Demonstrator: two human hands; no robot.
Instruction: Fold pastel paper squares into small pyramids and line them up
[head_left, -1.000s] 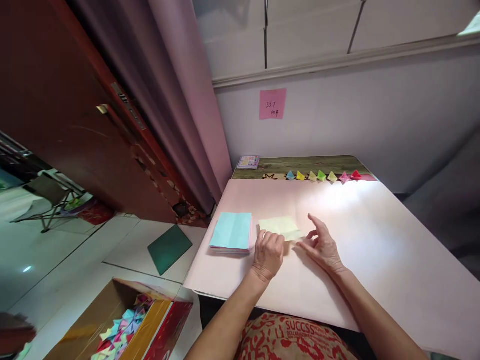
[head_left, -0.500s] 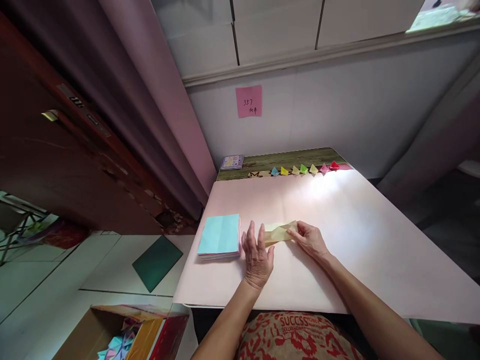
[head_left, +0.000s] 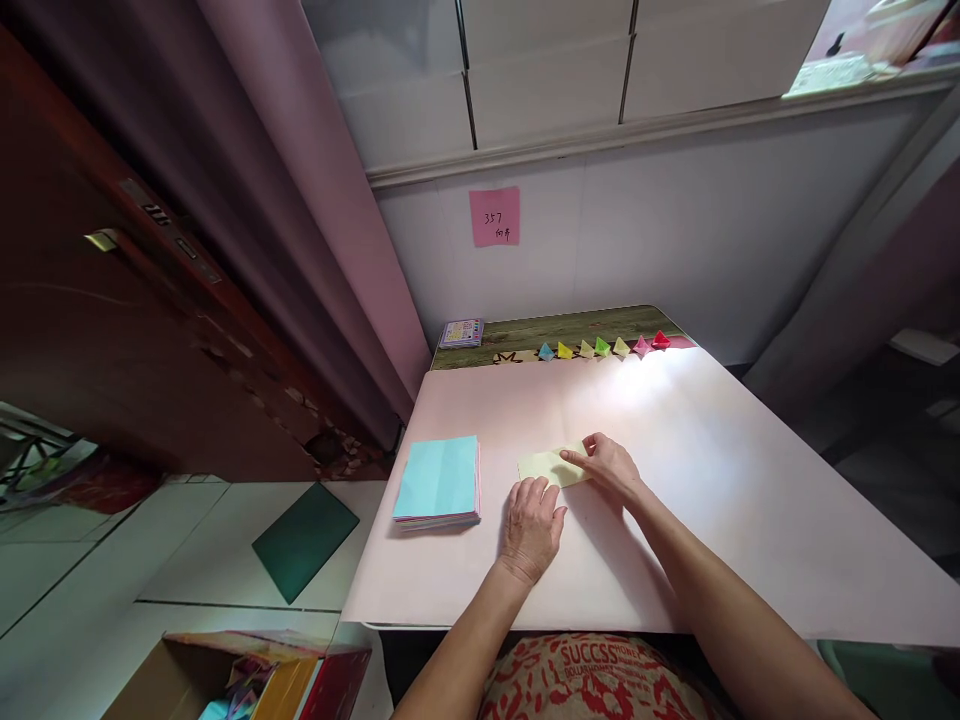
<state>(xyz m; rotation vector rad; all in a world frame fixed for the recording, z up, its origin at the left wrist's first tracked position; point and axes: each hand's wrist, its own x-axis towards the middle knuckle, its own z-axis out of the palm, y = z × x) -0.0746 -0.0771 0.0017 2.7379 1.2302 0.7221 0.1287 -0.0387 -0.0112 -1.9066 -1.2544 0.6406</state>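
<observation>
A pale yellow sheet of paper (head_left: 541, 466), folded in half into a flat strip, lies on the pink table cover (head_left: 720, 470). My right hand (head_left: 609, 468) lies over its right end, fingers stretched and pressed flat on the fold. My left hand (head_left: 531, 522) rests on the cover just below the strip's left end, fingers loosely curled, touching its near edge and holding nothing. A stack of coloured paper squares (head_left: 439, 480) with a light blue sheet on top sits to the left of my left hand.
Several small folded paper shapes (head_left: 600, 348) line the table's far edge, beside a paper pack (head_left: 460, 332). A pink note (head_left: 494, 216) hangs on the wall. On the floor at left lie a green sheet (head_left: 304, 540) and a cardboard box (head_left: 225, 685) of folded pieces.
The yellow sheet has been folded over into a narrower strip and pressed flat. My right hand moved onto it from the right; my left hand drew back and curled. The view shifted.
</observation>
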